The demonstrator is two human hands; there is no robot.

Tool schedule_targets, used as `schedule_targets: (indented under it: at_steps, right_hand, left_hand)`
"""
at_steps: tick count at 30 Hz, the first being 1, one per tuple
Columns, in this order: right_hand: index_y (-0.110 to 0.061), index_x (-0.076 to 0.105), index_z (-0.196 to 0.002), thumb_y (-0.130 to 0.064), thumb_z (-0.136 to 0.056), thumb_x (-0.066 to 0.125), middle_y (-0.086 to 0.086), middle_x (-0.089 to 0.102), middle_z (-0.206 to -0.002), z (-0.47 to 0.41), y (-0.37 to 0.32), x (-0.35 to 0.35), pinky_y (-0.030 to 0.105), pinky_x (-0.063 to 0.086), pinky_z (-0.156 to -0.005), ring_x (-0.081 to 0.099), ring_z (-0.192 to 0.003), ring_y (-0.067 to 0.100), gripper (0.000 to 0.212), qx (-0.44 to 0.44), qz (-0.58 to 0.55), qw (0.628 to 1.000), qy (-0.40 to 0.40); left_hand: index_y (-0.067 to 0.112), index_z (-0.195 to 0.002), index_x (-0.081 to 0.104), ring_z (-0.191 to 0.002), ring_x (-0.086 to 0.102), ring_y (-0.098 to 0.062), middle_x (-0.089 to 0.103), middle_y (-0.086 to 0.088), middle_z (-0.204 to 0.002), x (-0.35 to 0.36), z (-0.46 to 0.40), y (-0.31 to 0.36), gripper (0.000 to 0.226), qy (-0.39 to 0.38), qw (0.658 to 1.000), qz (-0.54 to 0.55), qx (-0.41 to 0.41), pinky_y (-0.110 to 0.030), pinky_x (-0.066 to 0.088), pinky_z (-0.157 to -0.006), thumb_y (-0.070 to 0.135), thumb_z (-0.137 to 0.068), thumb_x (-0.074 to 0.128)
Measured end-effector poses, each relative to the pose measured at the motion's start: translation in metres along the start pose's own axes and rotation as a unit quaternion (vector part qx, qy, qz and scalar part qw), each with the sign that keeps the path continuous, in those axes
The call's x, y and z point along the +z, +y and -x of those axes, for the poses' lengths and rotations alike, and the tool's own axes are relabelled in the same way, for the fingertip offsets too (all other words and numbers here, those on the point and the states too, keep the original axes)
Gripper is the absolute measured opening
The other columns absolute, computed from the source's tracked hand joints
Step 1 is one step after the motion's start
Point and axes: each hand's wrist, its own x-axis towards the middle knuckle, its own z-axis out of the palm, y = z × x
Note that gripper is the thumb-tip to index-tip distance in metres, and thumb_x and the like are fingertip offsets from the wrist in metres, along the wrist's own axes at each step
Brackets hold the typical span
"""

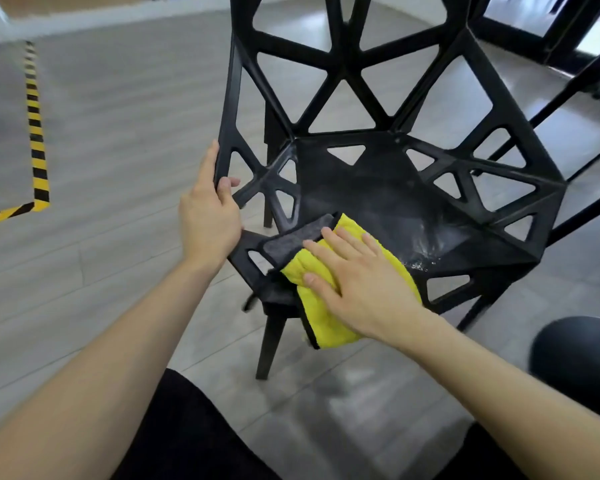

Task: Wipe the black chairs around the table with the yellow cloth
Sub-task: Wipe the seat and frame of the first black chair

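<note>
Now both hands busy: right hand (364, 285) flat atop yellow cloth (321, 327), left hand (210, 216) around black chair (378, 188) edge.

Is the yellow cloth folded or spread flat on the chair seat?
Folded. The yellow cloth shows doubled layers, its grey underside turned up at the far corner, under the flat right hand on the black chair.
</note>
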Motion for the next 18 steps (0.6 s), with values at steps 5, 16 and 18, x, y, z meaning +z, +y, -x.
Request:
schedule_targets:
  at_steps: [5, 16, 18]
  right_hand:
    - [-0.009, 0.053, -0.154, -0.064, -0.104, 0.032, 0.025, 0.045, -0.161, -0.022, -0.049, 0.029, 0.059, 0.021, -0.127, 0.037, -0.153, 0.041, 0.078, 0.138, 0.046, 0.984, 0.107]
    - [-0.01, 0.072, -0.132, -0.049, -0.101, 0.052, 0.019, 0.065, -0.144, 0.024, 0.015, 0.028, 0.052, 0.032, -0.124, 0.056, -0.14, 0.037, 0.054, 0.181, 0.03, 0.949, 0.258]
    - [-0.005, 0.069, -0.136, -0.043, -0.102, 0.051, 0.025, 0.061, -0.146, 0.002, -0.038, 0.045, 0.057, 0.031, -0.123, 0.053, -0.142, 0.042, 0.054, 0.16, 0.0, 0.946, 0.281]
  left_hand:
    - [0.054, -0.162, 0.027, -0.09, 0.076, -0.033, 0.076, 0.023, -0.111, -0.001, 0.002, 0.0, 0.059, -0.011, 1.0, -0.018, 0.005, -0.049, 0.062, -0.085, 0.029, -0.11, 0.039]
    - [0.051, -0.165, 0.027, -0.061, 0.076, -0.024, 0.072, 0.013, -0.123, -0.01, 0.008, 0.011, 0.058, -0.036, 0.999, 0.021, -0.027, -0.035, 0.065, -0.06, 0.023, -0.116, 0.042]
    - [0.049, -0.165, 0.027, -0.07, 0.077, -0.027, 0.075, 0.013, -0.12, -0.007, 0.007, 0.008, 0.058, -0.014, 1.0, -0.013, -0.006, -0.041, 0.065, -0.073, 0.024, -0.115, 0.041]
